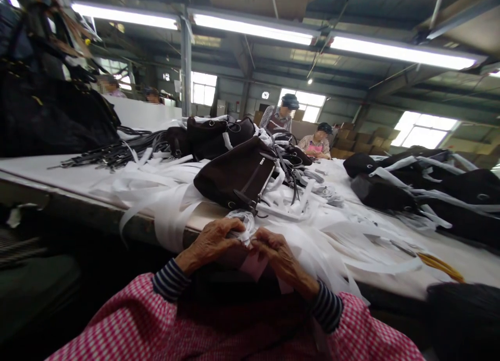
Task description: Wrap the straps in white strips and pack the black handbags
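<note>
Closest in, over the lap and pink checked sleeves, the left hand (213, 244) is curled shut around a crumpled white wrapping (242, 221), and the right hand (283, 262) pinches the same bundle from the other side. A pink tag (254, 265) hangs just under the 2 hands; which fingers hold it cannot be told. The bundle sits at the near edge of the table (58, 174), touching a loose heap of white strips (156, 197) that spills over that edge.

Just behind it, a dark brown handbag (234, 176) lies tilted on the strips. Left of it lies a bunch of black straps (113, 153); right, well apart, are more dark bags (429, 189) bound in white. At the far end, 2 co-workers (279, 116) bend over the table.
</note>
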`<control>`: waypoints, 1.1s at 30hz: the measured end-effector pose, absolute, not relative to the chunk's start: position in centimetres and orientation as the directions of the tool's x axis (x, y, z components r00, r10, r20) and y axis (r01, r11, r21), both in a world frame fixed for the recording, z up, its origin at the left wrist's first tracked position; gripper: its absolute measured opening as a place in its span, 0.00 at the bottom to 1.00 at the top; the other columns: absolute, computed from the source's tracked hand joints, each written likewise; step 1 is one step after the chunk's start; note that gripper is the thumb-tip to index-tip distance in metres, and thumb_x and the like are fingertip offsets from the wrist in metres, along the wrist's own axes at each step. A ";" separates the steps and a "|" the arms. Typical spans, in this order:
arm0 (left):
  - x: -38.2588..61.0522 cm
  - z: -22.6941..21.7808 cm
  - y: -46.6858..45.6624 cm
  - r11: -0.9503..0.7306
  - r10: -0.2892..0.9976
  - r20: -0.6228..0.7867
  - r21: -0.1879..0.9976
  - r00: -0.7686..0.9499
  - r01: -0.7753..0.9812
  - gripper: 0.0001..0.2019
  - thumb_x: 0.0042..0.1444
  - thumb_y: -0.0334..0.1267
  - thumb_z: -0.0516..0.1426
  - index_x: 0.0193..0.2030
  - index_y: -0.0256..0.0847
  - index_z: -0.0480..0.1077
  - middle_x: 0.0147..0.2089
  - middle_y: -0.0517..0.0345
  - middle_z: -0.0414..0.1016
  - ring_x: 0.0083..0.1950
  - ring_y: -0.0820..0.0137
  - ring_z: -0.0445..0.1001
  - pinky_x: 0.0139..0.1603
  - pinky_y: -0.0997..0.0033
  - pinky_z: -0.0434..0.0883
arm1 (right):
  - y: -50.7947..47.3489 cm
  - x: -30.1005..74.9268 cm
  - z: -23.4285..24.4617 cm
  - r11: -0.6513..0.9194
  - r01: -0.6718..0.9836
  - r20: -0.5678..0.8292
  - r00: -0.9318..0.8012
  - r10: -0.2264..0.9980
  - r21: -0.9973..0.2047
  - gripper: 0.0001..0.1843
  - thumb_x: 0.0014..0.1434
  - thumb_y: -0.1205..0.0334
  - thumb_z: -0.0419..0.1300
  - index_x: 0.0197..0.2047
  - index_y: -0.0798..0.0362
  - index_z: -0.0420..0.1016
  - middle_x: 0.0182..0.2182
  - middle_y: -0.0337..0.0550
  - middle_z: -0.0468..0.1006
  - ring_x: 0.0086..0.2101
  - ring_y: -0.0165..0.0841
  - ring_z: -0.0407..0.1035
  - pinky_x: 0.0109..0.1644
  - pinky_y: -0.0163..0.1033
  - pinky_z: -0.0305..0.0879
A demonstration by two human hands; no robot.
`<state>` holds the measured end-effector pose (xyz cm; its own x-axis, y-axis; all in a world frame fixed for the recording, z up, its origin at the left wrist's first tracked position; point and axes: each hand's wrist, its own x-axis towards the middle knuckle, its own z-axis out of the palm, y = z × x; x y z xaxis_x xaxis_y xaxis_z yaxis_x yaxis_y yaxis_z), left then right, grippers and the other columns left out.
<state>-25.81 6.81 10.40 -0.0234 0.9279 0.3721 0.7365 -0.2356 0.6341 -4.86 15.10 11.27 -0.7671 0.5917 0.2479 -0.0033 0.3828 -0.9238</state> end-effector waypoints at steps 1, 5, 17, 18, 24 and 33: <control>-25.9 10.4 6.9 -0.248 0.926 0.376 0.642 -0.016 0.726 0.11 0.58 0.40 0.61 0.47 0.44 0.76 0.46 0.57 0.81 0.50 0.62 0.77 0.51 0.68 0.68 | 15.3 -5.2 11.6 0.361 -0.016 0.248 -0.756 0.605 -0.932 0.14 0.63 0.52 0.62 0.32 0.54 0.75 0.28 0.40 0.79 0.28 0.31 0.73 0.31 0.33 0.66; -25.9 10.6 7.3 -0.281 0.921 0.390 0.623 0.021 0.730 0.12 0.58 0.38 0.60 0.49 0.44 0.74 0.46 0.57 0.80 0.48 0.62 0.77 0.51 0.67 0.68 | 16.5 -8.0 12.9 0.204 -0.065 0.188 -0.712 0.676 -0.977 0.14 0.60 0.52 0.61 0.32 0.54 0.71 0.24 0.40 0.79 0.25 0.31 0.75 0.28 0.33 0.68; -25.4 8.5 6.8 -0.313 0.831 0.556 0.469 -0.001 0.826 0.20 0.57 0.28 0.60 0.56 0.43 0.67 0.55 0.51 0.75 0.57 0.58 0.73 0.59 0.56 0.71 | 17.2 -7.2 12.7 0.304 -0.116 0.269 -0.805 0.528 -0.946 0.14 0.57 0.53 0.70 0.36 0.55 0.77 0.30 0.40 0.78 0.28 0.31 0.70 0.31 0.34 0.65; -25.3 8.4 6.7 -0.314 0.803 0.596 0.426 -0.003 0.849 0.21 0.57 0.27 0.61 0.56 0.43 0.67 0.56 0.50 0.74 0.60 0.56 0.71 0.61 0.54 0.70 | 17.2 -6.8 12.4 0.373 -0.112 0.308 -0.796 0.521 -0.921 0.13 0.58 0.53 0.69 0.35 0.55 0.79 0.31 0.40 0.78 0.30 0.31 0.70 0.32 0.35 0.65; -24.5 9.0 5.7 -0.180 0.839 0.544 0.248 0.016 0.952 0.15 0.58 0.25 0.61 0.49 0.45 0.71 0.53 0.53 0.75 0.57 0.56 0.67 0.56 0.53 0.72 | 17.0 -6.3 10.6 0.752 -0.113 0.561 -0.739 0.373 -0.650 0.11 0.68 0.62 0.60 0.34 0.52 0.79 0.35 0.43 0.77 0.36 0.33 0.71 0.42 0.38 0.65; -24.9 9.9 6.0 -0.289 0.862 0.494 0.292 0.115 0.912 0.11 0.62 0.20 0.53 0.38 0.41 0.70 0.44 0.54 0.76 0.51 0.60 0.69 0.52 0.59 0.72 | 18.1 -7.5 12.6 0.892 0.040 0.514 -0.805 0.296 -0.451 0.06 0.62 0.68 0.59 0.33 0.52 0.74 0.27 0.40 0.74 0.29 0.32 0.66 0.36 0.36 0.57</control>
<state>-24.95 6.01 9.88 0.1152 0.8620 0.4937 0.9118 -0.2890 0.2916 -7.53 18.05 12.58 -0.8052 0.2962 0.5138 0.0403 0.8917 -0.4509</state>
